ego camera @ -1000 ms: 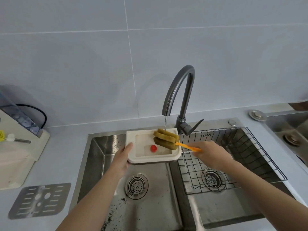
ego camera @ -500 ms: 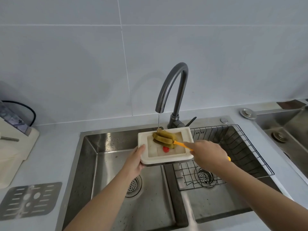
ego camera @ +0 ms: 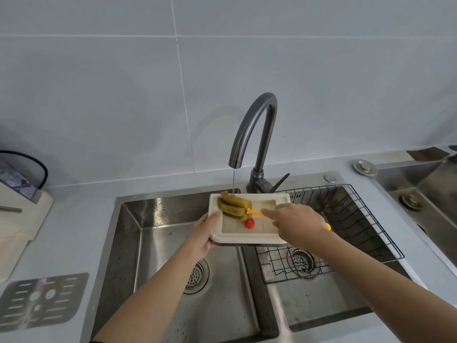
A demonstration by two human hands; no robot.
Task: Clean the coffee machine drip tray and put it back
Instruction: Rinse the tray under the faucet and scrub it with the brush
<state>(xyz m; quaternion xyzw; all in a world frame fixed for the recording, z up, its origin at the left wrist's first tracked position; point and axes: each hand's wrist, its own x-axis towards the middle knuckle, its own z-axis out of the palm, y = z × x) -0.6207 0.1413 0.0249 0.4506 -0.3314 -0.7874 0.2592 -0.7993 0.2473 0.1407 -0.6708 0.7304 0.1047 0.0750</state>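
Your left grip (ego camera: 204, 235) clasps the left edge of the cream rectangular plastic drip tray (ego camera: 247, 238), held over the steel double sink (ego camera: 128, 243) under the dark curved tap (ego camera: 257, 125). Your right grip (ego camera: 296, 225) is closed round the handle of the olive-green, orange-handled sponge brush (ego camera: 235, 206); scrub into every corner.

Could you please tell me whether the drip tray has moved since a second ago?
Yes. The drip tray has moved right: against the faucet, the water stream now lands near its left end, not its right.
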